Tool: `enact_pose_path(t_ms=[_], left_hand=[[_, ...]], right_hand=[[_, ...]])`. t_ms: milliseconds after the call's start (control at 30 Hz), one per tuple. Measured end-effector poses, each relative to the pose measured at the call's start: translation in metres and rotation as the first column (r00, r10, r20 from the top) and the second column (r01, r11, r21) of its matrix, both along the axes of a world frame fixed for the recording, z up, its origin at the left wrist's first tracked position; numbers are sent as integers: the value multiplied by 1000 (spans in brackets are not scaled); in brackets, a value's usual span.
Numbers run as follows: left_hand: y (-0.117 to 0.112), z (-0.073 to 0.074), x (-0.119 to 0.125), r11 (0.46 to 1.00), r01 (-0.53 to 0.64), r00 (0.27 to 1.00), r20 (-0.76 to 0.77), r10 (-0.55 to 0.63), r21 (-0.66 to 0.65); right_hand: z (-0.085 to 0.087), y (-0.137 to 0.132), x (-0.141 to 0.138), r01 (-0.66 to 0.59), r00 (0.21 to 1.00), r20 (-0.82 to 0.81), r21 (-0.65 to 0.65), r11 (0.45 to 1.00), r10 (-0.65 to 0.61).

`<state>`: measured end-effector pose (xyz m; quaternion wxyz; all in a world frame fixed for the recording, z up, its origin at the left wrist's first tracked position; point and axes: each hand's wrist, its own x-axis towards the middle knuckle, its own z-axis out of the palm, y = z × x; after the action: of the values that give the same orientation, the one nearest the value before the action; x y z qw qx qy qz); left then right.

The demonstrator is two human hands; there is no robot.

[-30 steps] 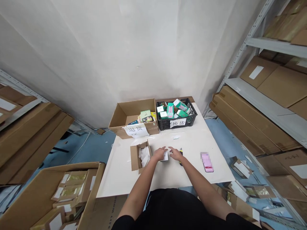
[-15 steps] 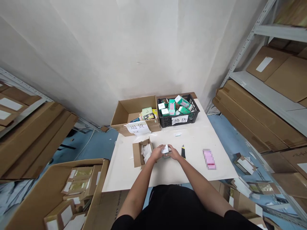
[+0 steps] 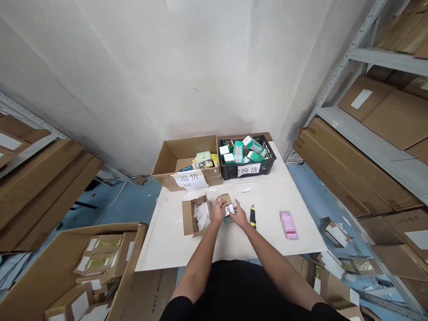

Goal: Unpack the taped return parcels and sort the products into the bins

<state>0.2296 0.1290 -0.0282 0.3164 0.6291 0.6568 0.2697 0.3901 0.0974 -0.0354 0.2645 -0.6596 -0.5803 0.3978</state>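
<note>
A small white-and-green box (image 3: 228, 220) stands on the white table between my hands, its top flap (image 3: 225, 199) raised to show a brown inner side. At its left edge is my left hand (image 3: 219, 211), fingers curled against the box near the opening. My right hand (image 3: 240, 216) grips the opposite side. Something white shows in the box's mouth, too small to make out. Just left lies an open brown carton (image 3: 187, 218) with crumpled white paper (image 3: 202, 215) inside. A black-and-yellow utility knife (image 3: 253, 217) rests to the right of my right hand.
Behind, a cardboard box (image 3: 160, 178) with a handwritten sign holds several packages, beside a black plastic crate (image 3: 267, 168) of green-and-white boxes. A pixelated pink item (image 3: 288, 225) lies at right. A large carton of parcels (image 3: 142, 236) stands lower left; loaded shelves (image 3: 394, 138) flank the table.
The small box's top has come open, with its flap now standing up at the back. Both hands have shifted around its opening. The view has moved slightly.
</note>
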Motion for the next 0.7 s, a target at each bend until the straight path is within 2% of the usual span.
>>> enact_pose_path(t_ms=[100, 233, 367, 467, 533, 600, 700], left_hand=[[-1, -7, 0, 998, 42, 992, 120, -36, -50], [2, -16, -8, 994, 28, 971, 238, -2, -105], [-3, -16, -17, 987, 94, 958, 282, -54, -128], [-16, -17, -20, 963, 239, 927, 324, -188, -125], [-26, -19, -20, 946, 291, 920, 313, -234, -146], [-34, -22, -18, 953, 245, 947, 256, -195, -177], [-36, -21, -11, 972, 183, 967, 206, -151, -146]], right_hand=[[8, -1, 3, -2, 1000, 29, 42, 999, 1], [17, 1, 9, -111, 991, 94, 139, 984, 98], [26, 6, 7, -196, 957, 222, 7, 981, 189], [32, 11, -1, -210, 927, 302, -69, 975, 221], [34, 13, -7, -204, 916, 336, -83, 976, 220], [35, 16, -12, -191, 911, 355, -94, 977, 212], [41, 22, -15, -173, 930, 319, -57, 983, 182]])
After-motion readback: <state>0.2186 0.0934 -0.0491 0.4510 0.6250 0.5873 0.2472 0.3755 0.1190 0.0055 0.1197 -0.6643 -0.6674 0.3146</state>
